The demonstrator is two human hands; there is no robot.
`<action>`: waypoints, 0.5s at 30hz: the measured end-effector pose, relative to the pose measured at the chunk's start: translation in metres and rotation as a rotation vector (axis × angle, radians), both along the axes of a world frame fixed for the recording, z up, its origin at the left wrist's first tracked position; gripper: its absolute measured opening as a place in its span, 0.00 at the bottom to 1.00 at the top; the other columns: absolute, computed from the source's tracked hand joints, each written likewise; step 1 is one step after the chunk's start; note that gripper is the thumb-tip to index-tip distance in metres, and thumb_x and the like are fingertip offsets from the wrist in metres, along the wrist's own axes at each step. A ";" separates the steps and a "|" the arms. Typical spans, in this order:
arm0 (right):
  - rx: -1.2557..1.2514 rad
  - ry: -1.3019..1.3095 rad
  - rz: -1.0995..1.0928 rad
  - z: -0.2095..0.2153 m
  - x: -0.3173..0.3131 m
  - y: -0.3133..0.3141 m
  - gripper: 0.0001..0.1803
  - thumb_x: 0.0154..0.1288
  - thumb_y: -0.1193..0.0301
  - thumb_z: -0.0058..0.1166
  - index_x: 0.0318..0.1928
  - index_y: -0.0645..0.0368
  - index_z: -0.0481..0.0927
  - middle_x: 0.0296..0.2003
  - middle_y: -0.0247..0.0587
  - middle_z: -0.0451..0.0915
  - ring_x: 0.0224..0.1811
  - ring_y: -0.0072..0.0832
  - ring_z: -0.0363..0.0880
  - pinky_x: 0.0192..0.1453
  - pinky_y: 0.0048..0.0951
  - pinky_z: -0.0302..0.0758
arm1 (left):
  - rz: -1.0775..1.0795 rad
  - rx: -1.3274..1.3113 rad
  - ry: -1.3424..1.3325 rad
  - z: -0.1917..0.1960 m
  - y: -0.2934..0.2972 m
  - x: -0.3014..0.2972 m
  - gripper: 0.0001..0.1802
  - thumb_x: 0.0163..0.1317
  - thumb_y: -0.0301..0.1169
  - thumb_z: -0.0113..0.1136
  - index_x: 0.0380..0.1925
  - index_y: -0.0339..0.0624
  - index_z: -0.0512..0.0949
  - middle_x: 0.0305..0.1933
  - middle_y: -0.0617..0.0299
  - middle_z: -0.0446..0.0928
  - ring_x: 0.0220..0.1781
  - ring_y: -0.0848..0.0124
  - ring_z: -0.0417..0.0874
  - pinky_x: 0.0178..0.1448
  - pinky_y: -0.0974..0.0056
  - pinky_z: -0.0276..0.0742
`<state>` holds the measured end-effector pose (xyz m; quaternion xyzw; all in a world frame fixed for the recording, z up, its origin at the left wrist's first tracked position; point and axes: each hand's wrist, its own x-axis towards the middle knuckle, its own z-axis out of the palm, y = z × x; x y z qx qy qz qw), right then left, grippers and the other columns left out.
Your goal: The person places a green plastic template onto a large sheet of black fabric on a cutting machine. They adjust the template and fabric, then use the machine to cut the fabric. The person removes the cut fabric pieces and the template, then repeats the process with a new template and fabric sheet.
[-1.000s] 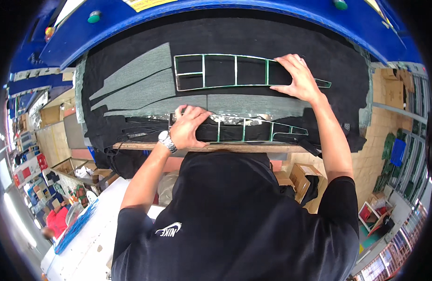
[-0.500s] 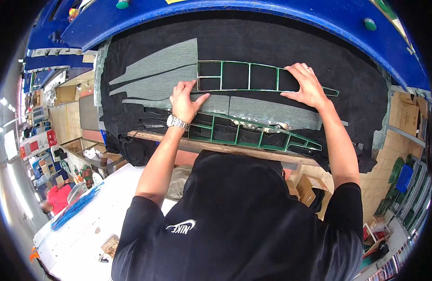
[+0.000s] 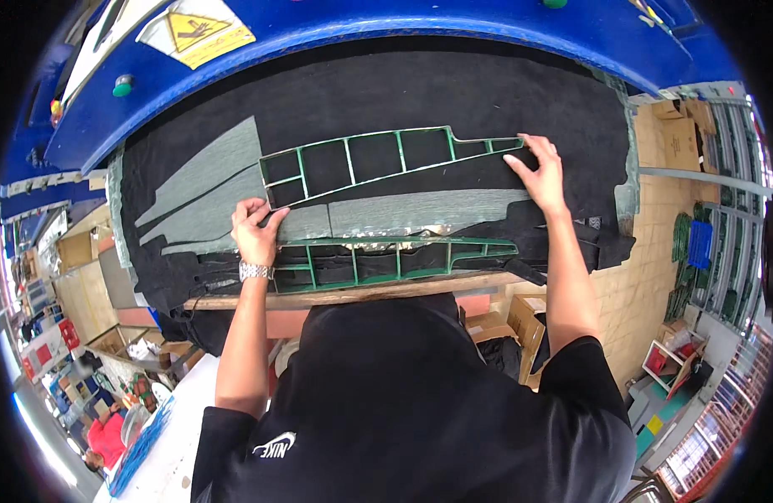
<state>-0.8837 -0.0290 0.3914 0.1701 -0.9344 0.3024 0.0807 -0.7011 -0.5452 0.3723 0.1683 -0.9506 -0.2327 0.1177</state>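
Observation:
A green metal cutting die point(image 3: 349, 162), long and ladder-like with a narrow right end, lies on a black leather-like sheet point(image 3: 353, 80). My left hand point(image 3: 254, 233) pinches the die's near left corner between thumb and fingers. At the narrow tip my right hand point(image 3: 540, 174) is closed, thumb on the near side and fingers on the far side. Left of the die and in front of it, die-shaped gaps in the sheet show a grey-green surface point(image 3: 210, 168). A second green cutting die point(image 3: 355, 267) of similar shape lies closer to me, near the wooden front edge, among black scraps.
A blue machine beam point(image 3: 336, 32) with a yellow warning label point(image 3: 193, 32) and green buttons spans the far side. Cardboard boxes point(image 3: 524, 323) stand below at the right front. A white table point(image 3: 164, 457) with blue cords is at lower left, near a person in red point(image 3: 107, 438).
My view has shifted. The die has turned, its narrow end now farther from me, and its left end has slid slightly nearer. My right hand has moved outward to the tip.

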 end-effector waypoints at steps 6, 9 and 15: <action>0.003 -0.052 -0.114 -0.009 0.009 -0.008 0.23 0.60 0.63 0.73 0.54 0.57 0.85 0.53 0.35 0.84 0.59 0.36 0.79 0.65 0.39 0.67 | 0.027 0.042 -0.033 0.003 -0.001 0.001 0.19 0.46 0.33 0.84 0.37 0.36 0.90 0.45 0.58 0.83 0.50 0.59 0.82 0.56 0.57 0.81; -0.027 -0.014 -0.103 -0.012 0.012 -0.006 0.23 0.59 0.64 0.74 0.53 0.58 0.86 0.53 0.36 0.85 0.59 0.37 0.79 0.66 0.39 0.68 | 0.036 0.057 -0.034 0.002 -0.003 0.002 0.19 0.46 0.32 0.84 0.37 0.35 0.90 0.45 0.59 0.83 0.49 0.60 0.82 0.56 0.58 0.80; 0.005 0.016 -0.104 -0.009 0.014 -0.007 0.24 0.58 0.64 0.74 0.54 0.58 0.85 0.54 0.37 0.85 0.59 0.38 0.79 0.66 0.40 0.67 | 0.046 0.100 0.000 -0.004 -0.004 0.003 0.18 0.45 0.33 0.85 0.34 0.36 0.90 0.44 0.60 0.83 0.48 0.60 0.81 0.55 0.58 0.79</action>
